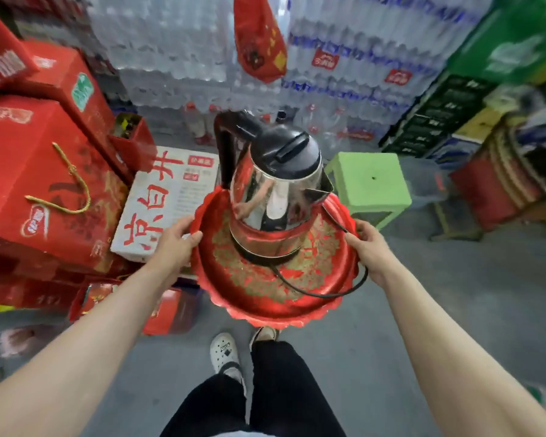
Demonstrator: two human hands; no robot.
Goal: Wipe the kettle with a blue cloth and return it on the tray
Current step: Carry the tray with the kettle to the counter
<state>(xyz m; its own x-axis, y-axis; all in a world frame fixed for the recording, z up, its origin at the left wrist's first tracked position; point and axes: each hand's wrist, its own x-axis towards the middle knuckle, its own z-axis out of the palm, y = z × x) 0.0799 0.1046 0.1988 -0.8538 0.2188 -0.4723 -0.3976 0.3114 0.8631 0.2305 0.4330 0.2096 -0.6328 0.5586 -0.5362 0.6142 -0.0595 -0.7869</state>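
A shiny steel electric kettle point(275, 187) with a black lid and handle stands upright on a round red tray point(249, 294) with gold patterns and a scalloped rim. Its black cord point(322, 294) loops across the tray's right side. My left hand point(174, 241) grips the tray's left rim, and my right hand point(369, 247) grips the right rim beside the cord. I hold the tray in the air above the floor. No blue cloth is in view.
Red gift boxes point(44, 190) are stacked on the left, with a white carton point(167, 200) beside them. A green plastic stool point(369, 184) stands ahead right. Packs of bottled water point(202, 58) fill the back; crates point(438, 115) stand at right. My feet point(226, 351) are on grey floor.
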